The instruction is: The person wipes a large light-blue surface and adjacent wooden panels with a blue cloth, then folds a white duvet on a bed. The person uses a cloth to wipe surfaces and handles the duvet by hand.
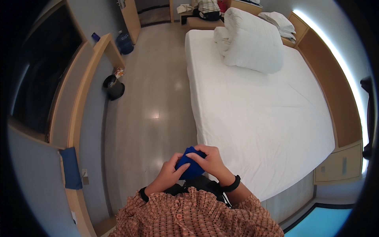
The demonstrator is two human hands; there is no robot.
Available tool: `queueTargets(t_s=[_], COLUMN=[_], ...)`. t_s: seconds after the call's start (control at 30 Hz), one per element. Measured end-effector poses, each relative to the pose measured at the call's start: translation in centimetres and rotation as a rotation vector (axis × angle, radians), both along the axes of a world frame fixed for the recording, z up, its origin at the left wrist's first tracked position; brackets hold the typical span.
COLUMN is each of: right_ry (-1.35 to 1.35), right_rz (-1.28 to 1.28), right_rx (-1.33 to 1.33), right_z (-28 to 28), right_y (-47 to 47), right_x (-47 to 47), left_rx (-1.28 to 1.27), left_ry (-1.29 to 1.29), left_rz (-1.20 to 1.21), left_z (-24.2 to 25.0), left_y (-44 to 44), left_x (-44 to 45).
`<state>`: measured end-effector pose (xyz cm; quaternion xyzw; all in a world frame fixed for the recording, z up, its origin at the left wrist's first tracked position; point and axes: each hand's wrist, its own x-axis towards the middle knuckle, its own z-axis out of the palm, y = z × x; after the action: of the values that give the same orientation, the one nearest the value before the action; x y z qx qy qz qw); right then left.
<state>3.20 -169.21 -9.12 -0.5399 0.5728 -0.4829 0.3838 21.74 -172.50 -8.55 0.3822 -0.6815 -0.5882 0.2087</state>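
Observation:
A bunched blue cloth [193, 166] is held between both hands in front of my body, close to the near left corner of the bed. My left hand [171, 172] grips its left side, thumb lying across the front. On the upper right part, my right hand [210, 159] pinches the fabric with thumb and fingers. How the cloth is folded underneath cannot be seen. Each wrist wears a black band.
To the right stretches a bed with a white sheet [260, 118], bearing a rolled white quilt [251, 41]. Along the left wall are a narrow wooden shelf [77, 100], a black waste bin [114, 87] and a large water bottle [125, 42]. A person [208, 9] sits at the far end.

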Motion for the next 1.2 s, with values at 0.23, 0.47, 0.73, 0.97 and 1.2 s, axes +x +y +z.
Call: queueTargets(t_s=[0.23, 0.47, 0.73, 0.97, 1.2], right_ry=[0.008, -0.039, -0.251, 0.027, -0.005], right_rz=[-0.497, -0.695, -0.616, -0.443, -0.608], right_rx=[-0.041, -0.07, 0.037, 0.006, 0.1], right_z=[-2.1, -4.7, -5.8, -5.3, -7.0], right_y=[-2.1, -6.6, -17.2, -28.4, -37.0], right_x=[-5.1, -8.6, -10.5, -8.2, -8.6], left_rx=[0.05, 0.049, 0.018, 0.323, 0.393], left_ry=[-0.036, -0.041, 0.034, 0.04, -0.011], left_rz=[-0.191, -0.131, -0.067, 0.002, -0.205], left_z=[-0.9, -2.7, -5.2, -3.5, -6.3], left_y=[-6.2, -13.6, -26.3, -37.0, -48.5], left_x=[-4.7, -7.7, -10.1, -9.0, -9.7])
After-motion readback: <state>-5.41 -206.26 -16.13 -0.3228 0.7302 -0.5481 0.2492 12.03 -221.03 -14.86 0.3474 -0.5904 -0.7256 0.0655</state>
